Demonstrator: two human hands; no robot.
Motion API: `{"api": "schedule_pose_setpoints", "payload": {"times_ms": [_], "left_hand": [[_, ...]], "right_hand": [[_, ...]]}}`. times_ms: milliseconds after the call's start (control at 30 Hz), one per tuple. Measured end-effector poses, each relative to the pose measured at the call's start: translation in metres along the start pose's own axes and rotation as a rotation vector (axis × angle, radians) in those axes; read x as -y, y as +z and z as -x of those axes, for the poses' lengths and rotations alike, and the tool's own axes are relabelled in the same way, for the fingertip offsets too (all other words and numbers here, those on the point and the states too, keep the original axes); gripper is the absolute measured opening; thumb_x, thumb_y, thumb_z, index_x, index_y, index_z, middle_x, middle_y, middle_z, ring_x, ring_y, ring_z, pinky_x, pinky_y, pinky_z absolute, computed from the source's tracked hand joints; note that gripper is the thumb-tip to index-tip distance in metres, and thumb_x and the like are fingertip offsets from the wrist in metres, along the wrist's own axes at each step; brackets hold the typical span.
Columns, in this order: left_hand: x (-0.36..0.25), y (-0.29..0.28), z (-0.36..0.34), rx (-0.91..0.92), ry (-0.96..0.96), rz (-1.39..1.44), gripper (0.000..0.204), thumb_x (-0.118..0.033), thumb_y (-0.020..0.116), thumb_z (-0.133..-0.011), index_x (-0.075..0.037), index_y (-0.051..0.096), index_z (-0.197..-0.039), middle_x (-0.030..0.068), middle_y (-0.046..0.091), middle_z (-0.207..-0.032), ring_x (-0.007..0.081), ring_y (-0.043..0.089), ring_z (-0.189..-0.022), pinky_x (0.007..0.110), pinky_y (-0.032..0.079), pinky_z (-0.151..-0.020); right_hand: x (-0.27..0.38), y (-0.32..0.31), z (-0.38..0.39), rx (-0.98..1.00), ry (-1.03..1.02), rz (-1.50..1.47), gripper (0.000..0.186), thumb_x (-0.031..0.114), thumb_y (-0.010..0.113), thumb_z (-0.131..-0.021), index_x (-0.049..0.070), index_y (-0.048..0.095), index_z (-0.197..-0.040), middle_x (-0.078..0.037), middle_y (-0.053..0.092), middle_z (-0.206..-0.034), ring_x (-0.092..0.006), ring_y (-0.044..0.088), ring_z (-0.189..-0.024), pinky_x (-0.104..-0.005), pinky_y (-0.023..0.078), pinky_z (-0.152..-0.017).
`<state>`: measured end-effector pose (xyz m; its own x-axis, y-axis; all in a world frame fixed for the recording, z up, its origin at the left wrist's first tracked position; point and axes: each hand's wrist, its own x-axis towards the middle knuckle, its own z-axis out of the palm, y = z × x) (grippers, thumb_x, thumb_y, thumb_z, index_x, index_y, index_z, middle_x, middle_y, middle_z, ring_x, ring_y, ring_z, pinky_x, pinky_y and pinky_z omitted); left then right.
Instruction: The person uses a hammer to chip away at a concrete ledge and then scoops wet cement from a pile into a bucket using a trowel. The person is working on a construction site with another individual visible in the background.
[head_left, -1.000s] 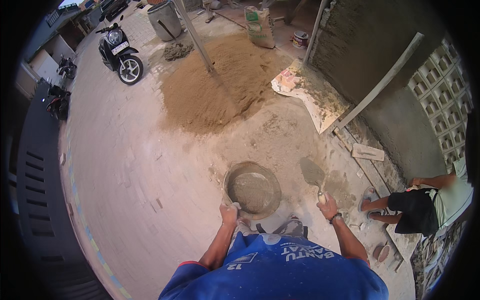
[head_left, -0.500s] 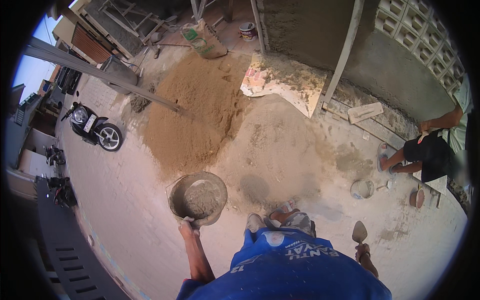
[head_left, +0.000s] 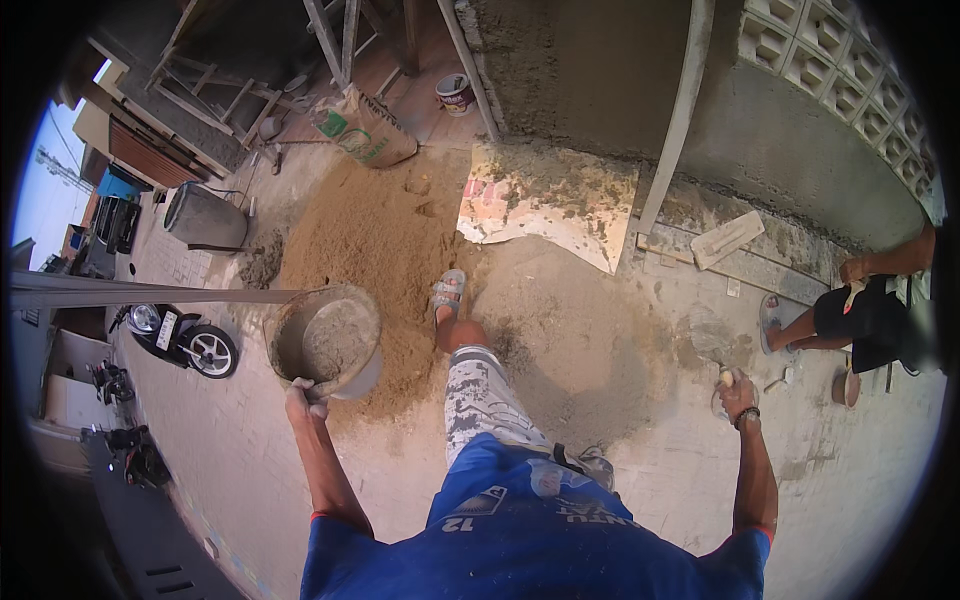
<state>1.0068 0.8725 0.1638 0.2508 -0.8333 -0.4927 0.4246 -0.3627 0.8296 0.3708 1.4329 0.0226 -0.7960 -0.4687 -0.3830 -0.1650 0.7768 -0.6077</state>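
– How do the left fingers stand?
– The left hand (head_left: 307, 398) has them hooked over the near rim of a round bucket (head_left: 366, 376), gripping it firmly.

– And the right?
– The right hand (head_left: 740, 396) is closed around the pale handle (head_left: 726, 377) of a trowel (its blade is hard to pick out against the grey ground).

– What does the bucket look like?
– Grey and dull, wide at the mouth, with mix smeared on its inner wall. Its opening faces the camera, showing lumpy, light grey mortar (head_left: 340, 340) inside; the outer wall is paler at the lower right.

– Where is it exactly?
– Out to the person's left, in front of the lower left side of a brown sand pile (head_left: 350, 225). Whether it clears the ground, I cannot tell.

– What lies farther out?
– A sandalled foot (head_left: 449, 292) stands at the sand's right edge. Past it lies a mortar-spattered sheet (head_left: 545, 205), with a printed sack (head_left: 365, 130) behind the sand. To the right, a flat float (head_left: 727, 240) rests on a board, near a co-worker's hand (head_left: 856, 269). A parked motorbike (head_left: 185, 340) is at far left.
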Motion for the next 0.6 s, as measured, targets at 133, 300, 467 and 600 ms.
{"api": "schedule_pose_setpoints", "payload": {"times_ms": [133,300,467,600], "left_hand": [[0.027,0.094,-0.117,-0.001,-0.099,-0.121,0.016,0.005,0.052,-0.066,-0.009,0.049,-0.073,0.0009,0.055,-0.071,0.0142,0.050,-0.048,0.026,0.043,-0.040],[0.099,0.276,-0.211,0.184,0.114,0.007,0.051,0.010,0.048,-0.065,-0.002,0.052,-0.114,0.0060,0.061,-0.097,0.0170,0.059,-0.077,0.027,0.048,-0.068],[0.224,0.348,-0.334,0.294,-0.119,-0.183,0.056,0.011,0.050,-0.066,-0.001,0.051,-0.121,0.0073,0.062,-0.106,0.0180,0.058,-0.088,0.028,0.049,-0.077],[0.293,0.423,-0.382,0.300,-0.138,-0.116,0.056,0.012,0.049,-0.067,-0.001,0.049,-0.122,0.0062,0.062,-0.100,0.0152,0.057,-0.083,0.025,0.048,-0.071]], "right_hand": [[0.065,0.016,-0.076,-0.152,-0.096,0.281,0.016,0.010,0.056,-0.084,0.004,0.052,-0.099,-0.001,0.049,-0.060,-0.0115,0.048,-0.047,-0.0302,0.039,-0.039],[0.117,0.064,-0.083,-0.216,0.007,0.287,0.024,0.023,0.067,-0.082,0.005,0.063,-0.097,-0.009,0.062,-0.069,-0.0141,0.056,-0.051,-0.0320,0.045,-0.046],[0.299,0.091,-0.119,0.037,0.701,0.051,0.023,0.024,0.068,-0.081,0.010,0.053,-0.092,-0.004,0.051,-0.057,-0.0144,0.048,-0.043,-0.0321,0.040,-0.039],[0.340,0.108,-0.166,0.007,0.748,0.003,0.020,0.025,0.067,-0.082,0.011,0.054,-0.086,-0.002,0.052,-0.059,-0.0153,0.049,-0.045,-0.0313,0.042,-0.041]]}}
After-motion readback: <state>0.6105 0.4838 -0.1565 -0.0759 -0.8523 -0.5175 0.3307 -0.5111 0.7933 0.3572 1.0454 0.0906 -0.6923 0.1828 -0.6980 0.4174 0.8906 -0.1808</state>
